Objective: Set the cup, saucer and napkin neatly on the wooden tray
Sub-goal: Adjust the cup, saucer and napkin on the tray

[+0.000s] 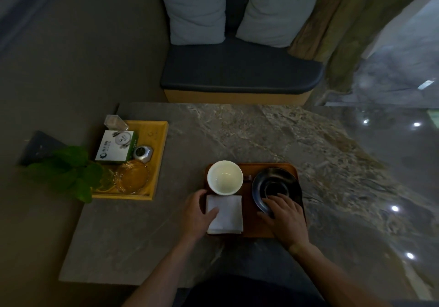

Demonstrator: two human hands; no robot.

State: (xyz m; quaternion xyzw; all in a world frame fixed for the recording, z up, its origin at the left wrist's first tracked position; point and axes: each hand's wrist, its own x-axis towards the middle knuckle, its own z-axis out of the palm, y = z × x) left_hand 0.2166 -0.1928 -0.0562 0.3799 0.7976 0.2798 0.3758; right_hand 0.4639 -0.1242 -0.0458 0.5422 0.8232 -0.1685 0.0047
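A brown wooden tray [248, 214] lies on the stone table near me. A white cup [225, 177] stands upright at the tray's far left corner. Just in front of it lies a folded white napkin [228, 213]. A dark saucer [273, 183] rests on the tray's right half. My left hand [198, 214] lies at the tray's left edge, thumb resting on the napkin's left side. My right hand [285, 218] covers the saucer's near rim, fingers spread and touching it. The tray's near right corner is hidden under that hand.
A yellow tray [159, 161] at the table's left holds a tissue box [116, 147], a glass ashtray [131, 176], a small clock and a leafy plant [69, 171]. A cushioned bench [237, 74] with two pillows stands beyond the table. Bare tabletop stretches to the right.
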